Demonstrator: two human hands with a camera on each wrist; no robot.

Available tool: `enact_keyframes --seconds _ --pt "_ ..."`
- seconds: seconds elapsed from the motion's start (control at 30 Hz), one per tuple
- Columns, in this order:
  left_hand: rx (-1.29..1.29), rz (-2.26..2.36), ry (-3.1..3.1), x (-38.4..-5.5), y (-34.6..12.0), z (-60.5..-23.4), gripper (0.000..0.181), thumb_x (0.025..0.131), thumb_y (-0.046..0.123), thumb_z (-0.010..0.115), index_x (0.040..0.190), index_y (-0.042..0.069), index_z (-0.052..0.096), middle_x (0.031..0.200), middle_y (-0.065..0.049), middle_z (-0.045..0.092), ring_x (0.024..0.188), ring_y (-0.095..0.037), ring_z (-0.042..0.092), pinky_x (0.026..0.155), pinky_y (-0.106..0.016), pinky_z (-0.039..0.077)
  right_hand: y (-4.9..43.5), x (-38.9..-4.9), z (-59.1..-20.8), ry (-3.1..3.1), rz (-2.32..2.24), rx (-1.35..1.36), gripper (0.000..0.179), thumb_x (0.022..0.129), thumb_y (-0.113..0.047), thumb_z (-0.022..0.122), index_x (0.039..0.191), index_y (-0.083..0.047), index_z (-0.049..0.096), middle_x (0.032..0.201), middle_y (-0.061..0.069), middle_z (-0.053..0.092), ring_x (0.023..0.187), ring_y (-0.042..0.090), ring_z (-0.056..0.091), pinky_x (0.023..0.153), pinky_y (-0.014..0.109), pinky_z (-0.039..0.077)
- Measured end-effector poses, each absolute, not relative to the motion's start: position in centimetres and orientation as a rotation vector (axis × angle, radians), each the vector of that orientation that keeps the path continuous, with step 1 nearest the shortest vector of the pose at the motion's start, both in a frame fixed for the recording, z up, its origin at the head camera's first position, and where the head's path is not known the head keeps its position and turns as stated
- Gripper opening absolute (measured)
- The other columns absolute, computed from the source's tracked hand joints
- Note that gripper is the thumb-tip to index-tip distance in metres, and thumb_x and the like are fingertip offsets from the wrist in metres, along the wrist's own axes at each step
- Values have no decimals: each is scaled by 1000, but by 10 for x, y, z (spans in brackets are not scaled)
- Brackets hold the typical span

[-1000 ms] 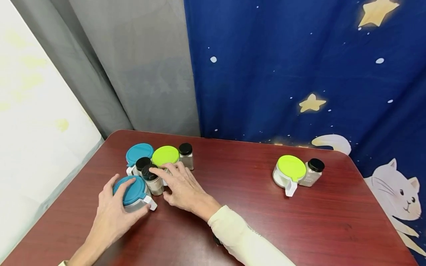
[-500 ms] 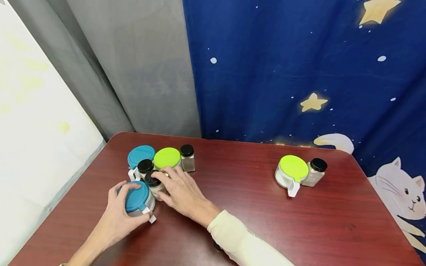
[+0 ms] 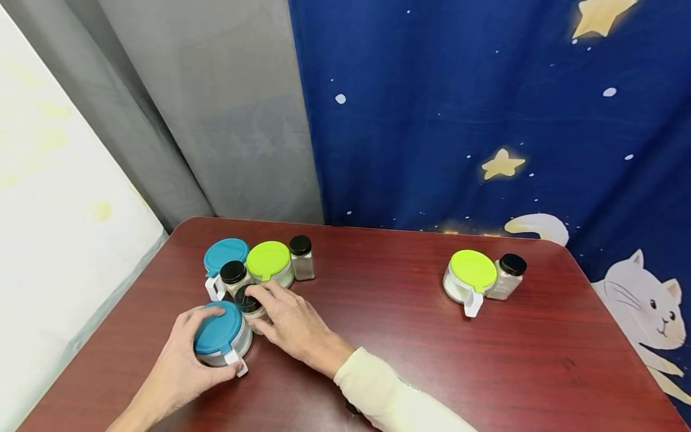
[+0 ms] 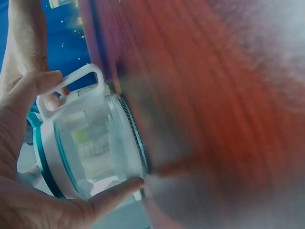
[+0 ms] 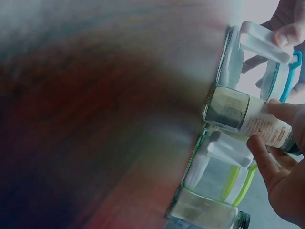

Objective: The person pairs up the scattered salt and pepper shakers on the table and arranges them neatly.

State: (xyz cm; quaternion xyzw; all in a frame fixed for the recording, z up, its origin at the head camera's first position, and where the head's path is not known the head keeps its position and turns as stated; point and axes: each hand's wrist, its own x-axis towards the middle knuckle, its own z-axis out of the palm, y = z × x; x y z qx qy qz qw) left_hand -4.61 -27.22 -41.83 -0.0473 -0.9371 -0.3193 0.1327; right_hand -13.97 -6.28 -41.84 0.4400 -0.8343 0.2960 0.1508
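Observation:
My left hand [image 3: 186,357] grips a clear jar with a blue lid [image 3: 218,329], thumb against its white handle. In the left wrist view a finger lies along the glass wall of this jar [image 4: 95,148]. My right hand [image 3: 294,324] holds a black-capped spice bottle [image 3: 249,300] between thumb and fingers, right beside that jar. In the right wrist view the bottle [image 5: 267,119] stands upright on the table, its label partly covered by fingers. Behind it are another black-capped bottle [image 3: 234,273], a second blue-lidded jar [image 3: 225,255] and a green-lidded jar [image 3: 269,259].
A black-capped bottle [image 3: 302,258] stands at the right end of the cluster. Farther right on the reddish-brown table [image 3: 378,288] are another green-lidded jar [image 3: 472,273] and a black-capped bottle [image 3: 507,276]. Grey and blue curtains [image 3: 410,120] hang behind the table.
The front blue-lidded jar has shifted a little towards me, its handle turned slightly. The spice bottle and my right hand have also come slightly nearer. The other jars hold their places.

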Motion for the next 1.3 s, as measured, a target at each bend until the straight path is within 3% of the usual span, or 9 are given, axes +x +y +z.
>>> enact_keyframes --seconds 0.3,0.5,0.77,1.17,1.3 --pt "-225 -989 -2737 -23 -263 -416 91 58 33 101 136 25 53 139 -5 43 108 -19 48 77 -27 51 -39 -117 -407 -2355 880 1329 39 96 -25 74 130 -18 56 122 -8 56 106 3 57 92 17 45" --pt "-339 -1023 -2744 -23 -244 -407 90 60 36 100 136 26 52 143 -5 40 111 -25 50 78 -31 53 -14 -106 -403 -2362 1032 1244 45 92 -21 79 131 -18 58 122 -8 58 104 2 57 89 18 46" --pt "-415 -999 -2760 -36 -216 -403 91 59 37 100 136 34 51 144 7 38 109 -18 55 82 -36 54 13 -104 -409 -2372 1239 1079 48 87 -13 83 129 -17 60 118 -6 59 88 7 58 77 16 47" --pt "-630 -1062 -2755 -71 -173 -405 90 58 34 97 135 38 50 149 12 38 110 -10 57 88 -37 53 66 -104 -405 -2401 1254 864 51 84 -10 85 128 -18 61 117 -7 59 94 6 66 79 30 57" --pt "-748 -1099 -2743 -91 -153 -405 89 57 34 96 134 38 50 147 14 38 111 -10 57 90 -38 52 89 -106 -407 -2401 1296 766 50 85 -6 84 128 -16 60 117 -8 58 97 6 67 80 28 57"
